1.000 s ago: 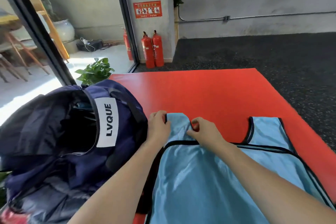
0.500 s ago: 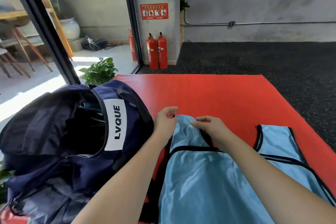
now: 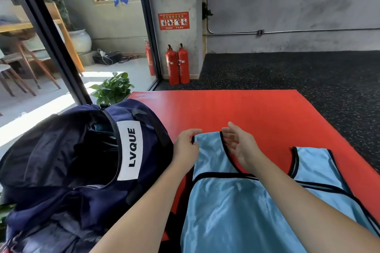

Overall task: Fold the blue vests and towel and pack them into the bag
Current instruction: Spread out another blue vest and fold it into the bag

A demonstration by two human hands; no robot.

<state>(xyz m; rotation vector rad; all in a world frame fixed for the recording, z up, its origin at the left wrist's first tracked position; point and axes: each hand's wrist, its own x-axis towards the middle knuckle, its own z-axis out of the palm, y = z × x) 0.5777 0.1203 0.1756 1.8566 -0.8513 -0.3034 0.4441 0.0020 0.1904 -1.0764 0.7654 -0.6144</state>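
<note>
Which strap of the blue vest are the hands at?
The strap nearest the bag. The left hand pinches its corner; the right hand is open beside it. The other strap lies alone.

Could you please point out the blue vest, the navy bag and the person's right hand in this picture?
blue vest (image 3: pixel 232 207): head view, on the shiny front panel.
navy bag (image 3: pixel 141 113): head view, on the top fabric above the white label.
right hand (image 3: pixel 240 146): head view, on the open palm beside the vest's strap.

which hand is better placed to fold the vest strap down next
Left, probably. The left hand already pinches the near strap of the vest at its tip, while the right hand is open beside it, holding nothing.
</note>
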